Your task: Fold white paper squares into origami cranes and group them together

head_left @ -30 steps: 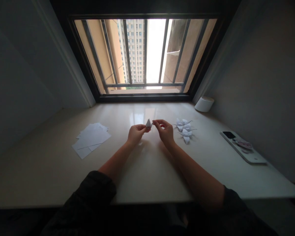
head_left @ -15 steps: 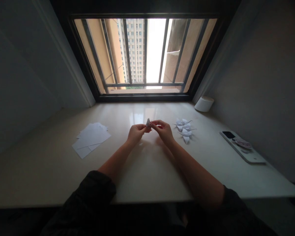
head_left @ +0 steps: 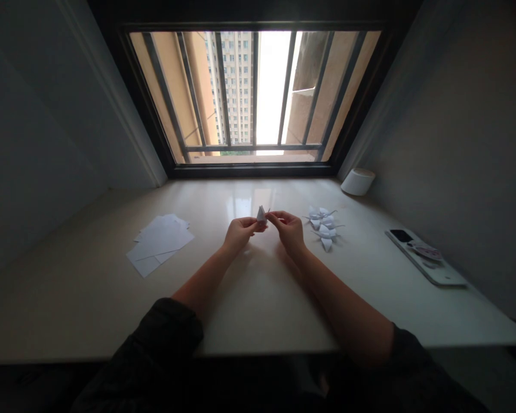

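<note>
A small folded white paper piece (head_left: 261, 215) is held just above the pale table (head_left: 258, 298), between both hands. My left hand (head_left: 239, 233) pinches its lower left side with closed fingers. My right hand (head_left: 289, 229) pinches its right edge, fingers curled together. Both forearms reach forward from dark sleeves at the bottom of the view.
A loose stack of white paper sheets (head_left: 159, 243) lies to the left. Several finished folded paper cranes (head_left: 323, 225) sit to the right of my hands. A white phone (head_left: 425, 256) lies far right, a white cylinder (head_left: 357, 181) near the barred window (head_left: 253, 97).
My right hand moved in closer to the left hand, and its fingers came together on the paper piece. The paper piece turned slightly; the arms stayed in place.
</note>
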`<state>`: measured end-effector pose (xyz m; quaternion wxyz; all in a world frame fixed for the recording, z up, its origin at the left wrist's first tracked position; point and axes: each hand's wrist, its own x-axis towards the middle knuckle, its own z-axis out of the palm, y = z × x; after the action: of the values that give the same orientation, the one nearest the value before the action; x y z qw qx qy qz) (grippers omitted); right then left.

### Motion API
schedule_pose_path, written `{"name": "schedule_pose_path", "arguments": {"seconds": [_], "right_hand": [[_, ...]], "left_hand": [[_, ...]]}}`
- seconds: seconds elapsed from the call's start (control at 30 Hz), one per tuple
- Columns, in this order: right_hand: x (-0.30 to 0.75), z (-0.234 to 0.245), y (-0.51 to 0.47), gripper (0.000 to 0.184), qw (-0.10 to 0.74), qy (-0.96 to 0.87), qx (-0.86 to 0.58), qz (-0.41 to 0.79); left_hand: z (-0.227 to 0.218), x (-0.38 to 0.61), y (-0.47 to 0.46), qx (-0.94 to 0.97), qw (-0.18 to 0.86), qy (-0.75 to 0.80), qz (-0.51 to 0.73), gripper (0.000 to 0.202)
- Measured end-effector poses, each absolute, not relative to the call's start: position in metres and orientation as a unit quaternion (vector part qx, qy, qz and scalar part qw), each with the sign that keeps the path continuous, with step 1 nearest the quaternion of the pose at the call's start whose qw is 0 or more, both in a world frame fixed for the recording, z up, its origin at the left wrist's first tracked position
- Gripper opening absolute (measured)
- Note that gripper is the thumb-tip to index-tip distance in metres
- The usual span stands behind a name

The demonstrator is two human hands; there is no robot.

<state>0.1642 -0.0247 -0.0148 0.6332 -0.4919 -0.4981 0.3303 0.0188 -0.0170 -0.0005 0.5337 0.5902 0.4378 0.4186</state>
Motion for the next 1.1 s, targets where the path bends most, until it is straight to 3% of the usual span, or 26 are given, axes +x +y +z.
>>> {"name": "schedule_pose_path", "arguments": {"seconds": [0.4, 1.1], "right_hand": [[0.1584, -0.0108, -0.0327, 0.019, 0.639, -0.555, -0.504, 0.173], [0.1540, -0.0168, -0.0283, 0.034, 0.658, -0.458, -0.525, 0.288]], "left_hand": [[-0.0019, 0.0225, -0.0169, 0.588, 0.524, 0.426, 0.446, 0.031], [-0.0019, 0.0281, -0.0198, 0.530, 0.499, 0.461, 0.508, 0.034]]}}
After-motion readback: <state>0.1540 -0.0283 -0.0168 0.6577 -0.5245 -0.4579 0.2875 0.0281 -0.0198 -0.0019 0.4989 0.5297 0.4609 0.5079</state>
